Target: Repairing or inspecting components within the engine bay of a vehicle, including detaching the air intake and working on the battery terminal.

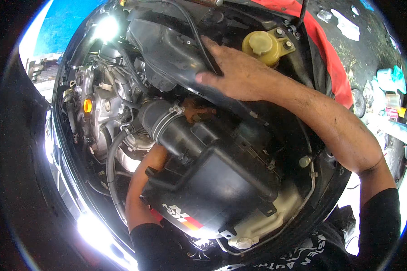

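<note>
My right hand point(230, 72) grips the upper black plastic housing point(163, 40), its thumb on the lower edge and its fingers near a thin black hose. My left arm reaches behind the ribbed intake hose point(167, 128) with its metal clamp. My left hand point(195, 110) shows partly beyond that hose, fingers bent in the shadowed gap; what they hold is hidden. Below the hose, the large black airbox point(217, 185) with a sticker lies between my forearms.
The metal engine point(101, 117) with an orange cap is at left, a bright lamp point(106, 29) above it. A yellow fluid reservoir point(257, 45) sits upper right, near a red fender cover point(334, 77). A translucent tank point(285, 203) is beside the airbox; assorted items point(389, 81) lie beyond the car.
</note>
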`<state>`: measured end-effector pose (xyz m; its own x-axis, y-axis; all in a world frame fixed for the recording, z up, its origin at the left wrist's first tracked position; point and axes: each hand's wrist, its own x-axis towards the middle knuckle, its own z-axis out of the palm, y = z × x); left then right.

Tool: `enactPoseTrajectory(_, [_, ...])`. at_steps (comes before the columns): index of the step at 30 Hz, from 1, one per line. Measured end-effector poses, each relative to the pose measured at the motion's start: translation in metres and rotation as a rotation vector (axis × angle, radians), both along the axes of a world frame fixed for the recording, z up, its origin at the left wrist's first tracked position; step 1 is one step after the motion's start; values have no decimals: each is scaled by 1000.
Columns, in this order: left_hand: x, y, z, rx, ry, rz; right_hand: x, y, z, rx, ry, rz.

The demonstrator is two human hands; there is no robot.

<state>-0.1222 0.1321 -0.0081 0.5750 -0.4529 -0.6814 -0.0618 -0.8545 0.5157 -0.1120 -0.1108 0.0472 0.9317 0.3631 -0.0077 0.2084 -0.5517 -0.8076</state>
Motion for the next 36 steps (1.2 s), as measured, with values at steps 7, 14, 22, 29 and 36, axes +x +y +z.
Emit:
enactPoseTrajectory(7, [-4,1,5,9,-1,-3,-2,5,2,-88,18,-14])
enactPoseTrajectory(14, [-7,1,6,13,-6,-2,-1,7,-8,-40,-6,-22])
enactPoseTrajectory(22, [-9,-1,4,12,-9,-2,2,5,-8,-47,5,-3])
enactPoseTrajectory(29, [-7,-2,4,17,-13,-1,2,2,-4,-97,46,26])
enactPoseTrajectory(36, [-5,1,5,21,-16,-5,2,0,0,-75,60,50])
